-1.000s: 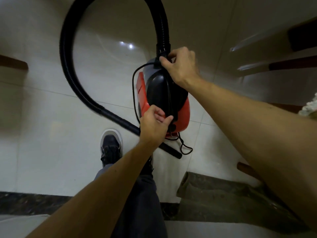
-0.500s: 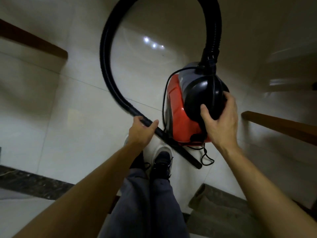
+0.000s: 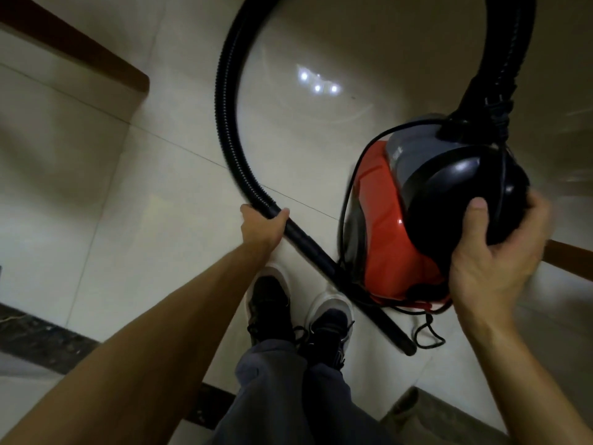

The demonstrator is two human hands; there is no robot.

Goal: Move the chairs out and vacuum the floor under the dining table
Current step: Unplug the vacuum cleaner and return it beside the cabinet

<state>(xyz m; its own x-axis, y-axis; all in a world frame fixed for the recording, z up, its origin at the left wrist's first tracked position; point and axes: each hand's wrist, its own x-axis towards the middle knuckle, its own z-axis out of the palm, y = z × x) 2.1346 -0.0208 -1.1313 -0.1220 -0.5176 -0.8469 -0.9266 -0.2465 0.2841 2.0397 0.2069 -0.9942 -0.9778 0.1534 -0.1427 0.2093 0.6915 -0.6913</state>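
My left hand point(image 3: 261, 228) is curled round the black hose point(image 3: 224, 123) where its ribbed part meets the rigid tube. My right hand point(image 3: 494, 261) grips the black domed end of the red vacuum cleaner point(image 3: 385, 239), thumb on top. The cleaner is over the pale tiled floor point(image 3: 144, 203), just right of my shoes point(image 3: 269, 303); I cannot tell whether it rests on the floor. Its cord point(image 3: 426, 335) trails on the tiles beside the tube's end.

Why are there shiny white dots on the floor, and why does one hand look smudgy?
Head view: the white dots are lamp glare mirrored in the glossy floor; in the same view the right hand, gripping the vacuum cleaner, is smeared at its outer edge, likely motion blur; the left hand on the hose looks sharper.
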